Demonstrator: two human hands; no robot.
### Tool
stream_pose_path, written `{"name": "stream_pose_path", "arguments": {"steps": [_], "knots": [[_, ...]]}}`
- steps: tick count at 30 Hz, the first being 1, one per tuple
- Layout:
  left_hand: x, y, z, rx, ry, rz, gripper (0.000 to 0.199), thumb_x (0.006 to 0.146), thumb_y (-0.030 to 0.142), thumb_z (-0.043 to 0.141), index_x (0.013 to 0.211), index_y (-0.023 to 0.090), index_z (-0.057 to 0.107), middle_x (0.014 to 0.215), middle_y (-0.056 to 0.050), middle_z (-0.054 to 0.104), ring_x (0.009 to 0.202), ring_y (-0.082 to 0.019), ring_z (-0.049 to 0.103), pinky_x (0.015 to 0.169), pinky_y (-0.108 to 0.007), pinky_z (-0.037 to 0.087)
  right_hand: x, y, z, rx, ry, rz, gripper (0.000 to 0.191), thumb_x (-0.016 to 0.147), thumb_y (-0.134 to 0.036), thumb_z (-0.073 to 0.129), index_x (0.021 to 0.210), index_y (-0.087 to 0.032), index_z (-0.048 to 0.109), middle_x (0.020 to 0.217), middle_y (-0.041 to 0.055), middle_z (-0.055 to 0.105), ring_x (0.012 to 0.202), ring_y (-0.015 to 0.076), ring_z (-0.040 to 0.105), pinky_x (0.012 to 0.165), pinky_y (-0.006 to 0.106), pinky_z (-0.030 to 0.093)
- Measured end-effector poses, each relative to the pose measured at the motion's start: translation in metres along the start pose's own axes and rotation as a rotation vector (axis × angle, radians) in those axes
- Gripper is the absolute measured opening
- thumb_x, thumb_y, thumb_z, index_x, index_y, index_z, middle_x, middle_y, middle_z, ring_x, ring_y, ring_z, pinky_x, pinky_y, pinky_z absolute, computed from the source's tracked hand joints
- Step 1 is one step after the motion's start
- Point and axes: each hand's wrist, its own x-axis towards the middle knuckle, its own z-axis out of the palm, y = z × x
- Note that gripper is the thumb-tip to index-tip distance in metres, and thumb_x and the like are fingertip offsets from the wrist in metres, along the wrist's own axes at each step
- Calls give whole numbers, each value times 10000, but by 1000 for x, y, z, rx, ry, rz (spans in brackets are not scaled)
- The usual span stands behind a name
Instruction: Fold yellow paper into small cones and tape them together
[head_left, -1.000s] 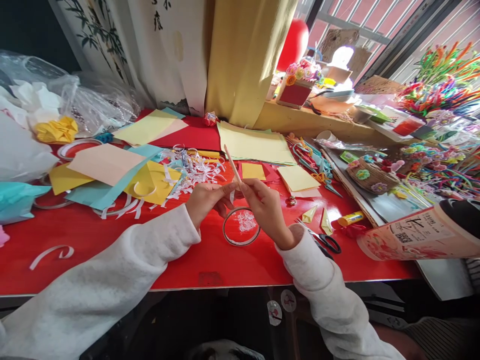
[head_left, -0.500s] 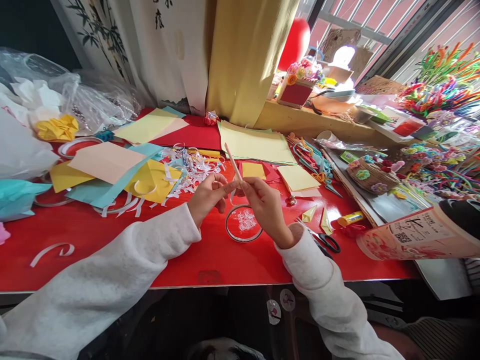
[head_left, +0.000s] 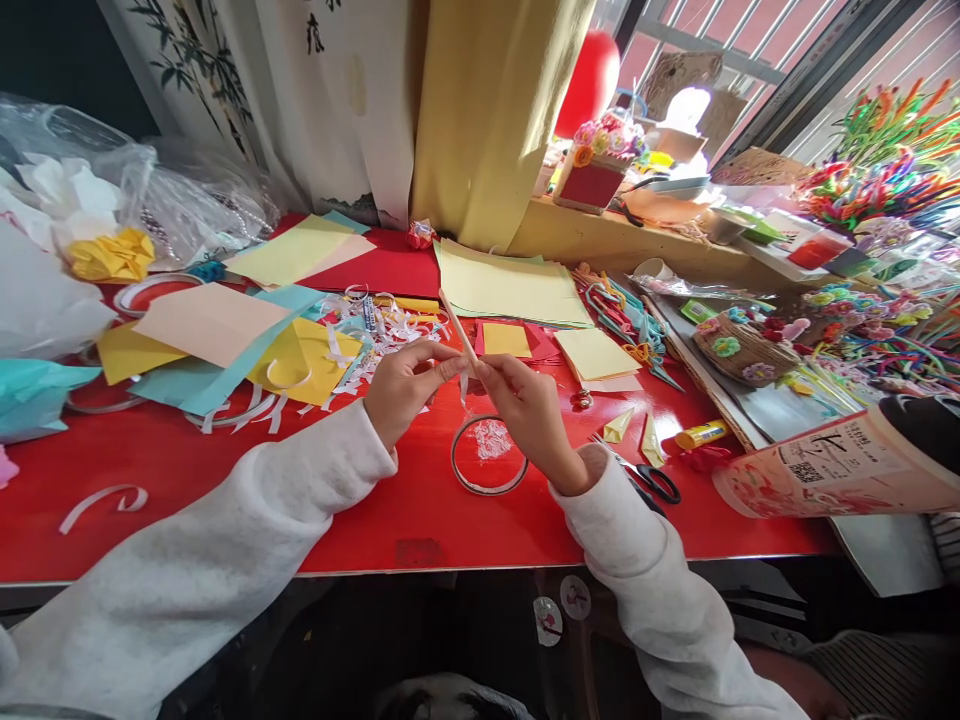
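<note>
A thin pale pink strip, apparently folded paper, slants up and away between my hands. My left hand is closed, thumb and forefinger pinching at the strip's near end. My right hand pinches the same end from the other side, fingertips close to the left ones. Beneath them a thin narrow ring, like a nearly used-up tape roll, hangs or rests below a short pale ribbon. Through the ring a whitish patch shows on the red table. Whether the ribbon joins the ring is unclear.
Scissors, a yellow glue stick and folded yellow pieces lie right. A drink cup leans in from the right edge. Coloured paper sheets and white paper shreds lie left; yellow sheets lie behind.
My left hand has shifted slightly left and up along the strip. The ring has dropped a little lower. My right hand stays nearly where it was.
</note>
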Motion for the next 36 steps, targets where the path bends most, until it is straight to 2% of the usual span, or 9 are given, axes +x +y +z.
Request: {"name": "stream_pose_path", "arguments": {"steps": [9,15,19,21,23,25,28,32,36], "knots": [[-1,2,-1,53,-47,18,263,798,401,518,733,165,614,461,48,416,414,-76,398,442,-222,328,1,4,0,90,-25,44,213,869,-345,442,836,-176,567,707,14,644,671,113,635,656,243,512],[-3,2,-1,85,18,33,218,745,379,588,709,164,604,466,49,433,432,-79,403,449,-217,332,0,4,1,82,-49,46,216,867,-348,447,824,-174,568,700,12,637,669,113,631,660,244,508],[-2,-4,-3,91,-28,18,321,797,446,509,709,154,610,449,35,440,419,-79,400,442,-214,341,1,4,0,100,-52,50,223,868,-348,441,818,-168,563,704,18,638,650,111,619,650,247,501],[1,-8,-3,69,-9,12,398,821,504,440,786,150,618,553,1,529,449,-82,437,435,-211,350,2,6,0,104,-67,53,233,871,-350,433,825,-163,565,697,18,626,642,109,608,643,246,494],[5,-11,-4,83,97,77,433,824,536,412,941,162,596,801,-48,612,573,-99,517,469,-207,386,2,7,0,82,-92,55,248,878,-350,420,827,-159,570,687,17,611,637,106,594,630,239,478],[8,-12,-6,200,246,237,465,798,537,469,1092,182,534,1045,-84,585,801,-144,559,590,-231,442,3,9,-1,28,-106,45,249,885,-340,413,835,-158,576,673,13,601,627,102,578,612,228,455],[11,-9,-13,548,324,524,524,766,518,536,1181,199,501,1200,-100,530,1089,-224,464,860,-342,395,4,9,-5,-127,-91,-20,231,897,-294,403,875,-161,591,657,5,589,611,93,549,603,217,419],[12,-9,-20,885,161,702,292,845,440,457,1018,274,623,1007,-18,654,1048,-227,498,969,-437,217,6,11,-10,-383,-79,-151,225,902,-247,407,941,-162,612,727,22,603,639,97,526,603,222,378],[11,-14,-20,981,82,736,234,867,373,450,881,284,665,798,19,690,898,-204,555,919,-440,197,8,14,-13,-564,-66,-252,243,904,-252,408,939,-152,627,776,47,604,663,114,510,596,233,362]]}}
